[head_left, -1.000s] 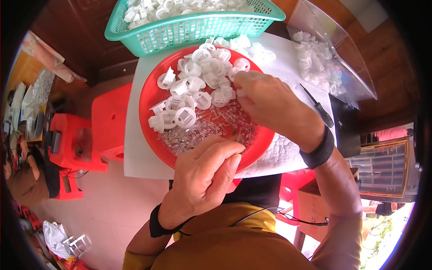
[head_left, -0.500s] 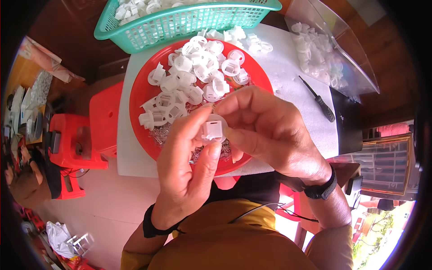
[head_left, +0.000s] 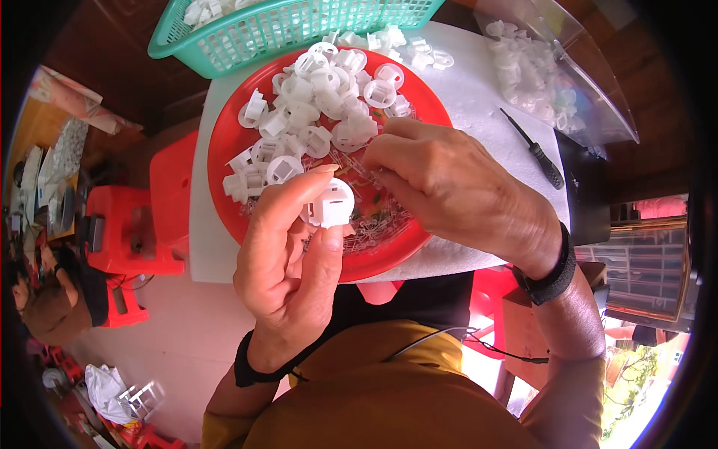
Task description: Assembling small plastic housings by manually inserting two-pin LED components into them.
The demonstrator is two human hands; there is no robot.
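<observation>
My left hand [head_left: 280, 277] pinches a white plastic part [head_left: 331, 203] between thumb and fingers; the part has a round flange and a slotted, boxy middle. It is held above the near side of a round red tray [head_left: 430, 103]. Over the tray's right side, my right hand [head_left: 467, 187] reaches down with bent fingers drawn together. Its fingertips are close to thin, shiny small pieces [head_left: 370, 236] scattered on the tray, and whatever they may grip is hidden. A heap of similar white parts [head_left: 321, 93] fills the tray's far half.
Behind the tray stands a green plastic basket [head_left: 299, 34] of white parts. A screwdriver [head_left: 537, 153] lies on the white table surface [head_left: 486, 97], beside a clear bin [head_left: 606, 101] of white pieces. Red stools [head_left: 123, 232] and another person's arm [head_left: 66, 284] are at left.
My right hand has left the white part and moved right and away, down toward the tray. My left hand still grips the part, now slightly further left and turned.
</observation>
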